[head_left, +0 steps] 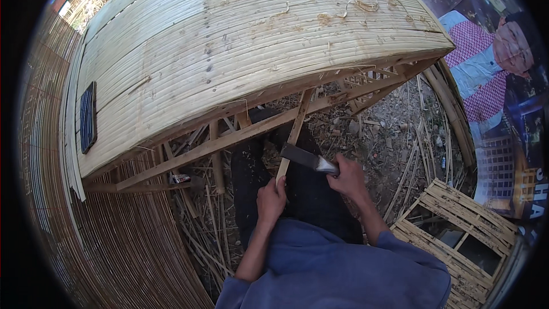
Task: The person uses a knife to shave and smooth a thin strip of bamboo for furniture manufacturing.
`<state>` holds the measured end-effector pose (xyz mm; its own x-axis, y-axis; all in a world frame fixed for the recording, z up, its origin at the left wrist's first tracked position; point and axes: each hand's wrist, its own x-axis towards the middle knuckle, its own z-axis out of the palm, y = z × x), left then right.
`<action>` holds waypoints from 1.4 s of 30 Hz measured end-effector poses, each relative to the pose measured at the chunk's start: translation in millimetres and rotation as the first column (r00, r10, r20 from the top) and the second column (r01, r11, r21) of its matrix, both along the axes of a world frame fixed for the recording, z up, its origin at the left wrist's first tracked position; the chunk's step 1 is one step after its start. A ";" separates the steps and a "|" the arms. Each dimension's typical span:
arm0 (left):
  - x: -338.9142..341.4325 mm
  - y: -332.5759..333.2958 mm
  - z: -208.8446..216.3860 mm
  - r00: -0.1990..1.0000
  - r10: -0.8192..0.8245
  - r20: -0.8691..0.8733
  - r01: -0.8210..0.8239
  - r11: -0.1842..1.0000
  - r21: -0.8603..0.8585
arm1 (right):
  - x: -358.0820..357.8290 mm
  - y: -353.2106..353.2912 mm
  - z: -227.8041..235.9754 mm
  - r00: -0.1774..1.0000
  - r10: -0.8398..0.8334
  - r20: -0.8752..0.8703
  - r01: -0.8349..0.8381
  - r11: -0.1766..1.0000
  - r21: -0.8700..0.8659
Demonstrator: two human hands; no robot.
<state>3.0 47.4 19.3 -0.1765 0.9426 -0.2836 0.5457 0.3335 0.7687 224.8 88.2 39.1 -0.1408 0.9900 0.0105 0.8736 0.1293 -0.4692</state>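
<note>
My left hand [270, 201] is closed round the lower end of a flat bamboo strip [296, 125], which slants up and away from me to the table's frame. In my right hand [347, 178] is a broad-bladed knife [301, 156], a cleaver-like tool with a dark blade and a pale metal collar by the grip. Its blade lies across the strip, a little above my left hand. The knife's handle is mostly hidden in my fist. Both hands are over my dark trousers, below the near edge of the bamboo-slat table [246, 46].
A dark phone [88, 117] lies on the table's left end, and curled shavings on its far right part. A wooden rail [229, 141] runs under the near edge. Cut strips litter the ground. A bamboo screen [131, 246] stands left, a slatted panel [457, 234] lower right, a printed banner [480, 74] right.
</note>
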 end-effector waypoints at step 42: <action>-8.8 -1.9 -16.6 0.990 -0.070 0.124 0.061 0.996 0.071 | -28.2 21.1 -45.1 0.997 0.074 -0.033 -0.077 0.993 -0.085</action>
